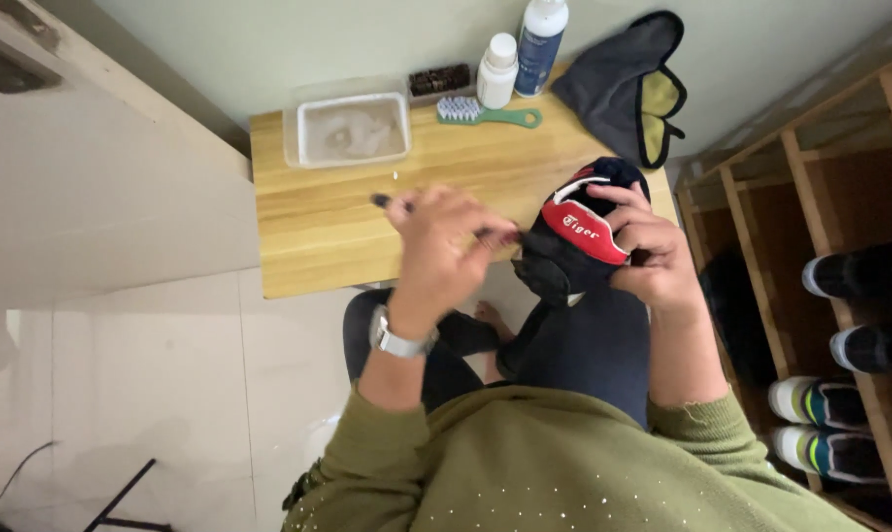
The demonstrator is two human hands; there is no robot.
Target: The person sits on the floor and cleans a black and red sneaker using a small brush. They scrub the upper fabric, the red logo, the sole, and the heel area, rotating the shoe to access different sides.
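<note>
Nearest to us is our own green sweater, the sleeves reaching forward over dark trousers. Our left hand (444, 246), with a silver wristwatch (398, 341) on the wrist, hangs above the near edge of the wooden table (308, 236). Its fingers are curled together around a thin dark-handled tool (392, 203), whose end sticks out past the knuckles toward the left; we cannot make out what the tool's other end looks like, since the hand blurs it.

Just to the right, our right hand (653, 251) grips a dark blue shoe (579, 232) with a red and white heel panel. The fingers are clamped over the top of the shoe and the thumb side wraps its far edge. The shoe sits above the table's near right corner, partly past the edge and over our knee, and the two hands are close together, nearly touching at the shoe.

The middle of the table lies open between our hands and the things along the back edge. There we see a clear plastic tub (352, 130) of cloudy water at the left, a dark bristle brush (440, 79) behind it, and a green-handled brush (487, 114) just beside it. Two white bottles (520, 54) stand against the wall. A grey cloth with yellow lining (628, 84) hangs over the far right corner.

To the right, well apart from the table, a wooden shoe rack (810, 217) holds several sneakers. Pale floor tiles spread out to the left.
</note>
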